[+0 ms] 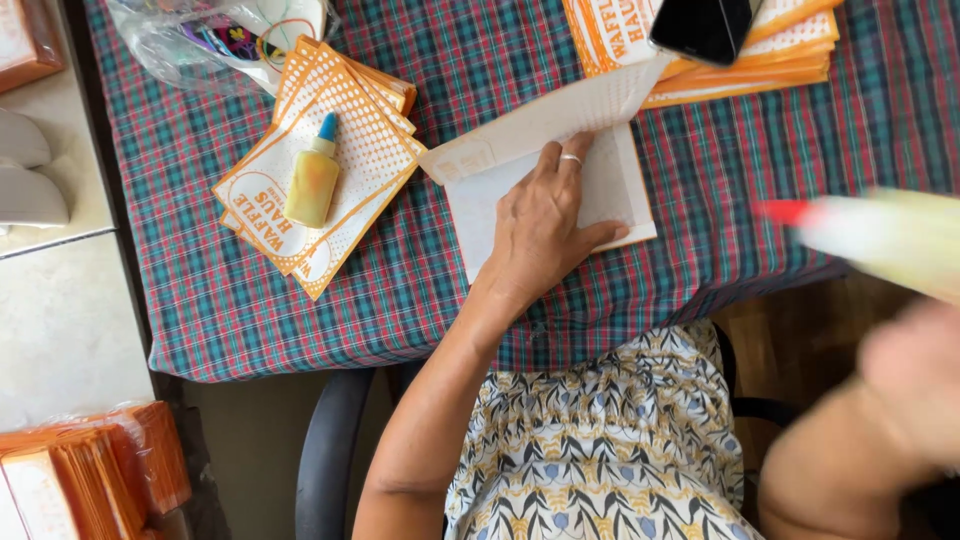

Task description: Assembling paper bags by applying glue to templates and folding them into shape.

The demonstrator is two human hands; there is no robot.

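left hand (pixel 540 225) – flat on paper bag (pixel 545 165), grip released | right hand (pixel 915 375) – grip grasping blurred glue bottle (pixel 880 235)

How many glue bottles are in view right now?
2. One yellow glue bottle with a blue cap lies on the stack of orange paper bags at left; a blurred one with a red tip is in the right hand.

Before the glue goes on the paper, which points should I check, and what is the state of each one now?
1. Left hand presses the white paper bag flat: ok.
2. Flap folded open: ok.
3. Right hand holds the red-capped glue bottle: ok, though blurred.
4. Cap removed: not ok.
5. Bottle tip over the paper: not ok, off to the side.
6. Glue inside: cannot tell.
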